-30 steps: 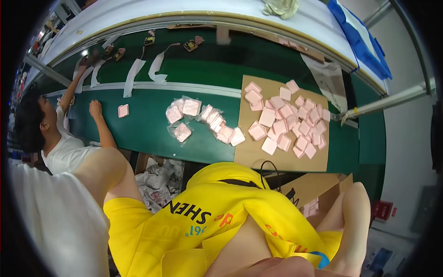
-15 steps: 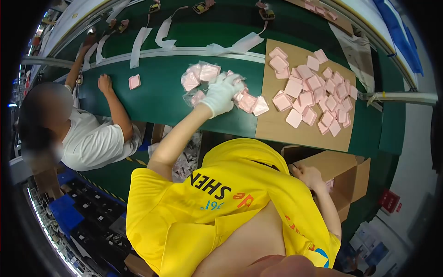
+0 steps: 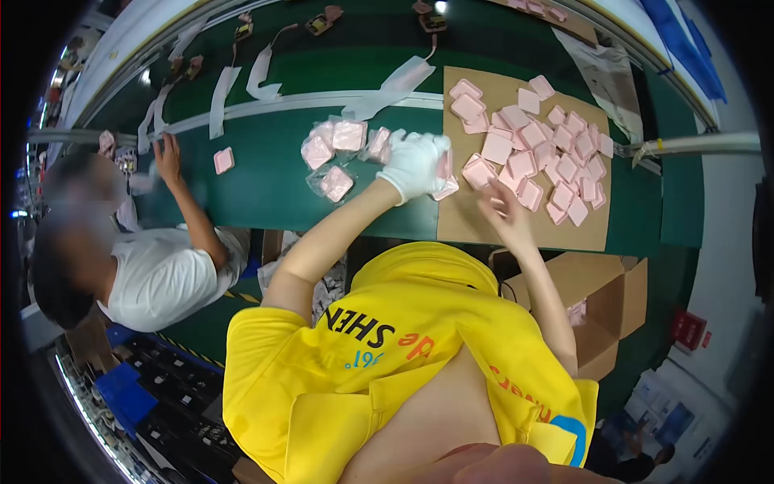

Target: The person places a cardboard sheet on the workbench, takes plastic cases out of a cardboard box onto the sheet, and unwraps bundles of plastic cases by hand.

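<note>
My left hand (image 3: 413, 166), in a white glove, has its fingers curled over pink square pieces in clear bags (image 3: 444, 164) at the left edge of the cardboard. The glove hides much of them. Beside it on the green table lie other bagged pink pieces (image 3: 349, 135), one of them lower down (image 3: 333, 183). My bare right hand (image 3: 506, 214) is over the front of the cardboard, fingers apart, close to an unwrapped pink piece (image 3: 479, 172). Whether the fingertips touch that piece I cannot tell.
A cardboard sheet (image 3: 463, 222) bears a heap of loose pink pieces (image 3: 536, 145). Left, a co-worker in a white shirt (image 3: 165, 274) reaches over the table near a single pink piece (image 3: 223, 160). An open carton (image 3: 633, 300) stands below right. White strips (image 3: 390, 87) hang over the back rail.
My left hand has moved right over the bagged pieces. My right hand has come up from beside my body to the cardboard. The co-worker's arm has shifted left.
</note>
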{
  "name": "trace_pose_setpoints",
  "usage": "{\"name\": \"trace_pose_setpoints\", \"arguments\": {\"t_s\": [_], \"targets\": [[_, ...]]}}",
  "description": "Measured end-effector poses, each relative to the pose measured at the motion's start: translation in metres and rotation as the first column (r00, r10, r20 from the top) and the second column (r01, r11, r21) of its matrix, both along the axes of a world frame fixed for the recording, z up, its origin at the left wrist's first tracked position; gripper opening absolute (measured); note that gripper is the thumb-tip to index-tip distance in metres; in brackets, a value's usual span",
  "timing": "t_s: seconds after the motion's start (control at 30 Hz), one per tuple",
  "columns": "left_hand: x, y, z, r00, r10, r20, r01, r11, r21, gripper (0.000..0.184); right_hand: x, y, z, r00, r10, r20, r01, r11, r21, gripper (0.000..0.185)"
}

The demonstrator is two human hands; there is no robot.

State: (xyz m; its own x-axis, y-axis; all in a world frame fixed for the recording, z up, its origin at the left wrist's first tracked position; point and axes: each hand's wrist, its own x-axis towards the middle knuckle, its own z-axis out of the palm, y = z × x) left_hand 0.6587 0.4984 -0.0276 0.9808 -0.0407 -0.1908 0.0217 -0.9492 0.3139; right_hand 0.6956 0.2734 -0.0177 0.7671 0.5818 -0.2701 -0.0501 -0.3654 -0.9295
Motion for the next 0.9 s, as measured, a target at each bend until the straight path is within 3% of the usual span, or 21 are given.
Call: {"name": "trace_pose_setpoints", "arguments": {"t_s": [0.07,0.1,0.27,0.37,0.5,0.63,0.67,0.73,0.77,0.87,0.9], "targets": [[0.003,0.004,0.028,0.96,0.229,0.158,-0.128,0.867,-0.481,0.06,0.005,0.035,0.009,0.964,-0.092,-0.251,0.162,0.949,0.271,0.043],[0.007,0.002,0.039,0.961,0.22,0.169,-0.116,0.871,-0.477,0.06,0.008,0.05,0.024,0.915,-0.112,-0.388,0.263,0.894,0.362,0.042],[0.015,-0.012,0.084,0.838,0.279,0.469,-0.01,0.868,-0.497,0.065,0.044,0.066,0.028,0.927,-0.031,-0.374,0.19,0.897,0.398,0.038],[0.016,-0.013,0.095,0.74,0.359,0.568,0.037,0.822,-0.568,0.059,0.052,0.063,0.047,0.924,-0.082,-0.373,0.295,0.773,0.562,0.033],[0.026,0.003,0.092,0.774,0.352,0.527,0.081,0.77,-0.633,0.048,0.064,0.058,0.056,0.969,-0.07,-0.236,0.183,0.848,0.498,0.034],[0.038,0.003,0.079,0.713,0.224,0.664,0.14,0.882,-0.449,0.036,0.059,0.062,0.059,0.977,-0.132,-0.165,0.192,0.885,0.425,0.038],[0.036,-0.003,0.09,0.796,0.39,0.462,0.045,0.723,-0.689,0.033,0.057,0.064,0.06,0.977,-0.134,-0.168,0.196,0.88,0.433,0.038],[0.035,-0.014,0.106,0.85,0.523,-0.063,-0.222,0.247,-0.943,0.029,0.05,0.07,0.064,0.855,0.0,-0.519,0.38,0.682,0.625,0.039],[0.038,-0.015,0.099,0.854,0.516,-0.063,-0.222,0.253,-0.942,0.029,0.048,0.07,0.065,0.752,0.11,-0.649,0.491,0.564,0.664,0.039],[0.047,-0.017,0.069,0.88,0.418,-0.225,-0.174,-0.155,-0.972,0.026,0.05,0.063,0.052,0.731,0.121,-0.672,0.495,0.584,0.644,0.04],[0.049,-0.016,0.062,0.883,0.412,-0.225,-0.178,-0.148,-0.973,0.026,0.051,0.062,0.047,0.719,0.129,-0.683,0.495,0.595,0.633,0.041]]}}
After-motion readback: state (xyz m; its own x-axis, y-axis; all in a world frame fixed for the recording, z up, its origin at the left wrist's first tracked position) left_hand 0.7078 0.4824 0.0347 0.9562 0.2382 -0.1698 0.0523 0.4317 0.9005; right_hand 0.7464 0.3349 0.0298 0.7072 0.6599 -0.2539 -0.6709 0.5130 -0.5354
